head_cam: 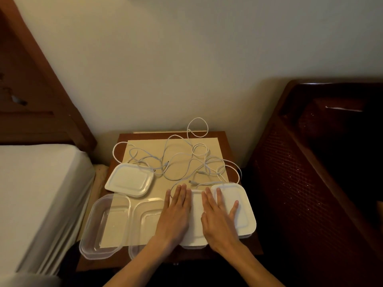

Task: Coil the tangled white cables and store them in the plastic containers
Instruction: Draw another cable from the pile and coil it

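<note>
Cables (pixel 182 160) lay tangled on the desk (pixel 222 135) against the wall, a bed (pixel 37 193) alongside. Left hand (pixel 176 214) and right hand (pixel 219 216) lay flat, fingers spread, on lidded containers (pixel 246 216); two open containers (pixel 103 224) beside them.

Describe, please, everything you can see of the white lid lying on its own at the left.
The lone lid is a white, rounded rectangle, apparently plastic, with a raised rim and a stepped inner panel. It lies flat and slightly askew on the tan board, behind the clear containers. A cable passes its far edge; neither hand touches it.
</note>
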